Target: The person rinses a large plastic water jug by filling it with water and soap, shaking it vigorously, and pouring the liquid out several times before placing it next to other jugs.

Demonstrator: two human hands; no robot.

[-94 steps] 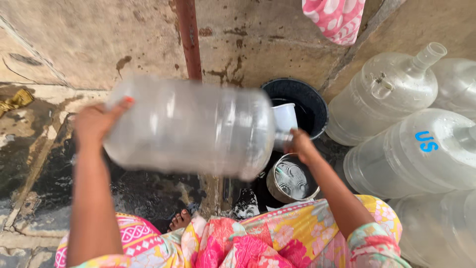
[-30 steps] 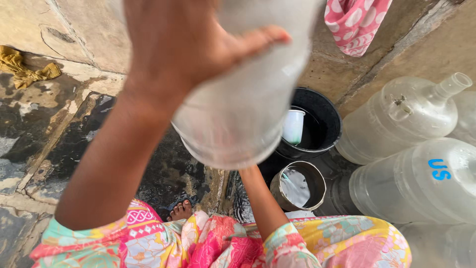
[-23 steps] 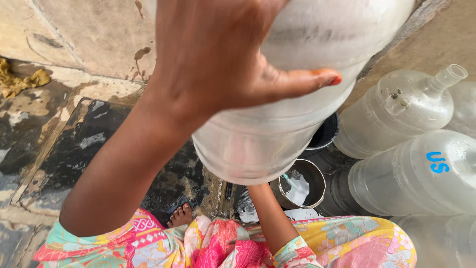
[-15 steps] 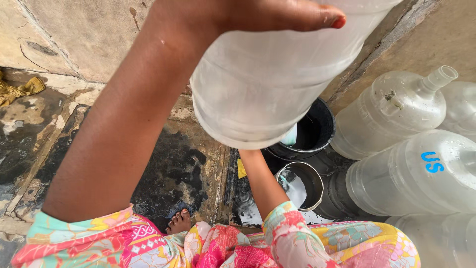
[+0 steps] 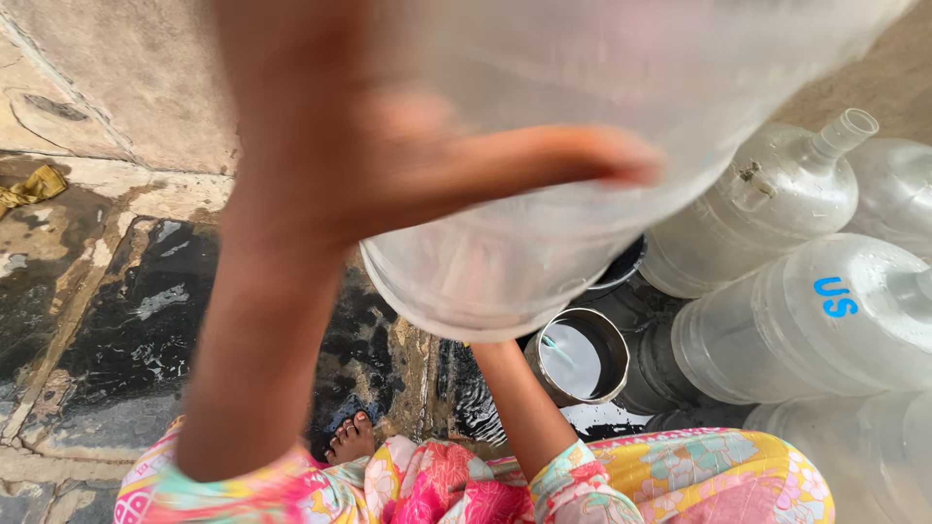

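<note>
I hold a large clear plastic water jug [image 5: 602, 146] raised close to the camera, its base pointing down toward me. My left hand [image 5: 388, 165] is spread flat against the jug's side, blurred, thumb stretched to the right. My right forearm rises from the bottom behind the jug's base; my right hand is hidden behind the jug. Below the jug stand a small steel pot [image 5: 581, 357] with water in it and a black bucket [image 5: 621, 272], mostly hidden.
Several clear jugs [image 5: 806, 320] lie stacked on the right. The stone floor [image 5: 126, 301] on the left is wet and dark, with a yellow rag [image 5: 34, 184] at the far left. My bare foot [image 5: 351, 439] shows near my floral clothing. A stained wall rises behind.
The jug has swung from lying sideways in front of me to tilted high and close to the camera. My left hand moved with it and now fills the upper middle.
</note>
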